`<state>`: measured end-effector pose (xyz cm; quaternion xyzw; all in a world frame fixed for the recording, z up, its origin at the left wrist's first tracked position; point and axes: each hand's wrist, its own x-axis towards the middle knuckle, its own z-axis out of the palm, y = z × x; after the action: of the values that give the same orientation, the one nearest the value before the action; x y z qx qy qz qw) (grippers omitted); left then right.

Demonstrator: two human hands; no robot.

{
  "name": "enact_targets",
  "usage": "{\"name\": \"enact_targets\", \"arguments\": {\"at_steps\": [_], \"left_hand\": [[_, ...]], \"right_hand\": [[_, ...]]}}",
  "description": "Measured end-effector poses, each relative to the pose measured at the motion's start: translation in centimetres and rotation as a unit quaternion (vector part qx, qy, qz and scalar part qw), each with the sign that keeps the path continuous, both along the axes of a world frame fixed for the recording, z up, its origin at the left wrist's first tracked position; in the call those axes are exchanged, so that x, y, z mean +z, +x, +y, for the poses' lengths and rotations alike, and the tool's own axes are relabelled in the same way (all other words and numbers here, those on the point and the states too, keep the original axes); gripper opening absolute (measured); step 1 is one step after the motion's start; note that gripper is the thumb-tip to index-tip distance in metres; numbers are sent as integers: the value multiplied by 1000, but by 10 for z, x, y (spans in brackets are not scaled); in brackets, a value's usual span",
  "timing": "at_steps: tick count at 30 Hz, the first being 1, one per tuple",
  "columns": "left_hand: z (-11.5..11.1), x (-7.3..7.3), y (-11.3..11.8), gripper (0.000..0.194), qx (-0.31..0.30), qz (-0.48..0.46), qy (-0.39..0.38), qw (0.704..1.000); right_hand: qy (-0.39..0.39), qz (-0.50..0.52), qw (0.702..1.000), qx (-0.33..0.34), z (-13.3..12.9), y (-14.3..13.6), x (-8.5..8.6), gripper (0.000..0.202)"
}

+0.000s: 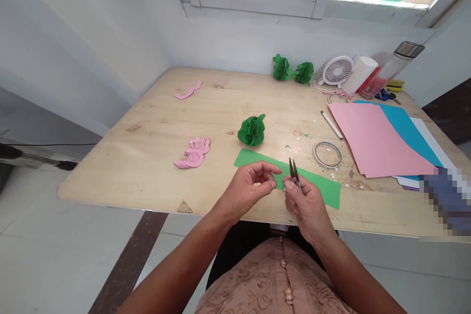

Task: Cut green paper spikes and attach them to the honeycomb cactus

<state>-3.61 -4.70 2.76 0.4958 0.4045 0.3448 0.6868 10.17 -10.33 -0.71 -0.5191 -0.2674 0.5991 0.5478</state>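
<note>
My right hand [304,203] is closed around a small pair of scissors [294,170], its dark blades pointing away from me and slightly parted. To its left, my left hand [253,184] has its fingers curved and the thumb apart from them, with nothing seen between. Both hands are over a long strip of green paper [329,190] that lies across the front of the table. Just beyond the strip sits a dark green pleated paper piece [251,131]. A layered stack of pink scalloped paper cutouts [195,153] lies off to the left.
Two more green paper pieces [281,68] stand by the wall near a small white fan [337,71] and a bottle [392,69]. On the right are pink sheets [382,142], a roll of tape [327,155] and a white pen [331,125]. A pink strip [189,91] lies far left.
</note>
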Motion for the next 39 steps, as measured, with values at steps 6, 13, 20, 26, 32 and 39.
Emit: {"name": "enact_targets", "arguments": {"at_steps": [6,13,20,26,32,39], "left_hand": [[-2,-5,3,19,45,2,2,999],[-13,-21,10,21,86,-46,-64,993],[-8,-20,8,14,95,-33,-56,993],[-4,-18,5,16,80,-57,-72,993],[-3,-15,6,16,77,-61,-80,992],[-3,-14,5,15,63,-53,-74,994]], "right_hand": [[-9,-12,1000,-22,1,-3,-1,24],[-7,3,999,-54,4,-10,-2,26],[25,40,999,-11,-3,-3,-1,29],[13,29,999,35,-13,-1,-8,33],[17,22,999,46,-17,-6,-14,32],[16,17,999,42,-19,-9,-15,32]]}}
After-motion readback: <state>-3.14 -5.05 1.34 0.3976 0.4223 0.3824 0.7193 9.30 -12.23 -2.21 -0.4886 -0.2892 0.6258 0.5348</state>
